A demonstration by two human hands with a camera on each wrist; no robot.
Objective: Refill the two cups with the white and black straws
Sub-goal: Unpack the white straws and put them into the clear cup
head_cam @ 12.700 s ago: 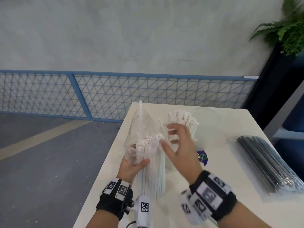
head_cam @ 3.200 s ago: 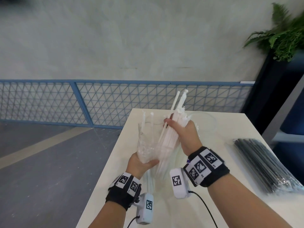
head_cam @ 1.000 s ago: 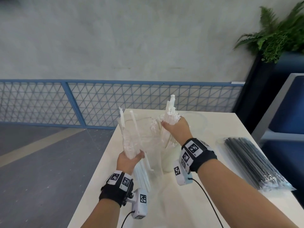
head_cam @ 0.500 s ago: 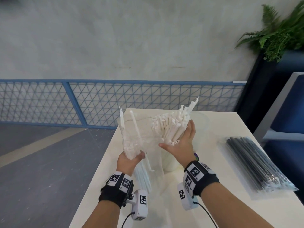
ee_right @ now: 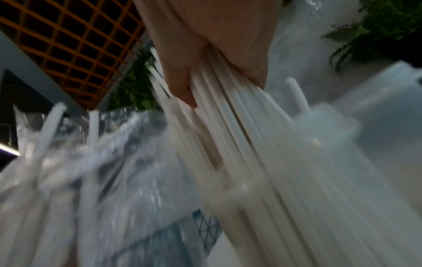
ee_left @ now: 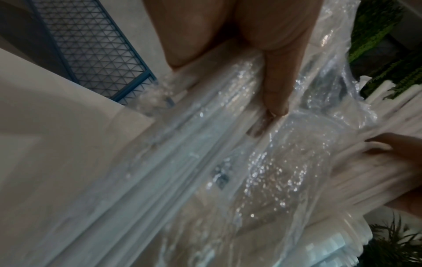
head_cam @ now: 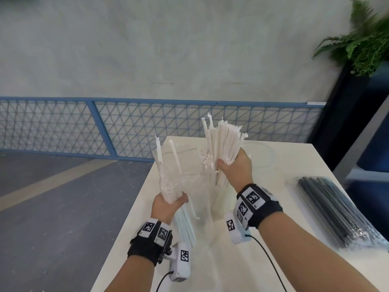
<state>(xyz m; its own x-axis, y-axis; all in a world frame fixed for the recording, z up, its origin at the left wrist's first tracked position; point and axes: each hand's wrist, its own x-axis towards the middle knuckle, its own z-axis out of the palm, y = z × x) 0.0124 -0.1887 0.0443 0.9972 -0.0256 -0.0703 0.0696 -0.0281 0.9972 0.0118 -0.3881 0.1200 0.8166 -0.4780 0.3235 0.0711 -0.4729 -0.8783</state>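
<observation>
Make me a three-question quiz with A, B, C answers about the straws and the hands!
1. Where is the pack of black straws?
A. on the table's right side
B. in the left hand
C. on the floor

2. What colour are the straws in the right hand?
A. black
B. white
C. red

3. What is the left hand doing?
A. lying flat on the table
B. pointing at the plant
C. gripping a clear plastic bag of straws

Answers: 1 A, the pack lies on the table far right. 2 B, the bundle of white straws is white. 3 C, its fingers curl round the clear plastic bag.
</observation>
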